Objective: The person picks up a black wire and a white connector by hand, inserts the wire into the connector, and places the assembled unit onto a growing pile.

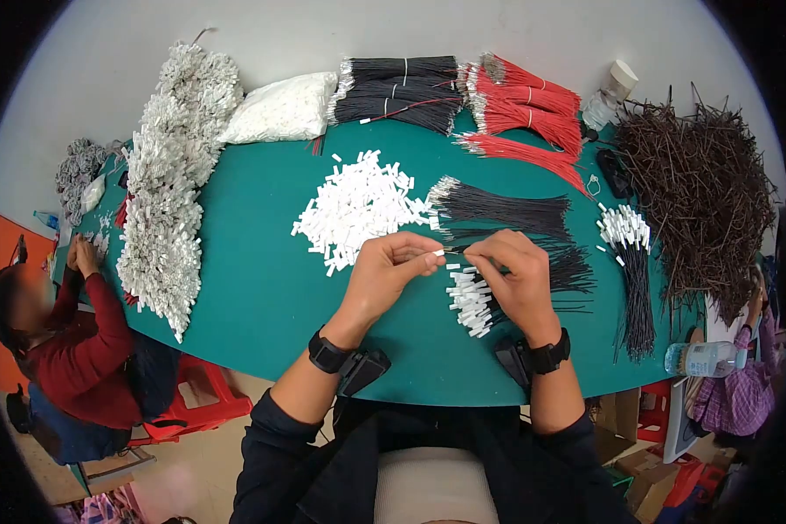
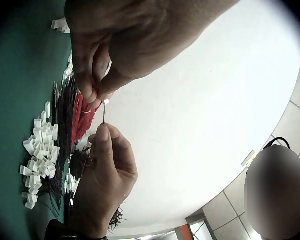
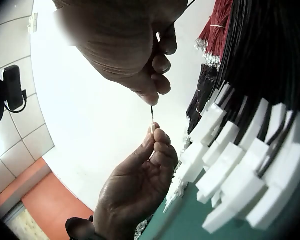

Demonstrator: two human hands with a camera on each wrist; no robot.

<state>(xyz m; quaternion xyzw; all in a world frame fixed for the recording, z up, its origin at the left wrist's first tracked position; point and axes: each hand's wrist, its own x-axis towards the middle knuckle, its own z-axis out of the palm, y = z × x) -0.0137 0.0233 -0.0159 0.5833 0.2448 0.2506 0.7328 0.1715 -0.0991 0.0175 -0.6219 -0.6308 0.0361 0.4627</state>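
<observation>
Over the front of the table, my left hand (image 1: 382, 275) pinches a small white plastic connector housing (image 3: 153, 129) between thumb and fingertips. Facing it, my right hand (image 1: 520, 269) pinches a thin black wire (image 3: 152, 115) near its end. In both wrist views the wire's end points straight into the housing, and the fingertips of the two hands are a short gap apart. Beyond the left hand lies a heap of loose white housings (image 1: 358, 205). Below the right hand are black wires with white housings (image 1: 470, 306) on their ends, partly hidden by that hand.
A bundle of black wires (image 1: 506, 210) lies beyond the right hand. Tied black bundles (image 1: 402, 92) and red bundles (image 1: 528, 100) line the back. Housing-tipped wires (image 1: 633, 262) and a brown tangled heap (image 1: 694, 192) are right, a bottle (image 1: 706, 359) near the edge. Another person (image 1: 70, 349) sits left.
</observation>
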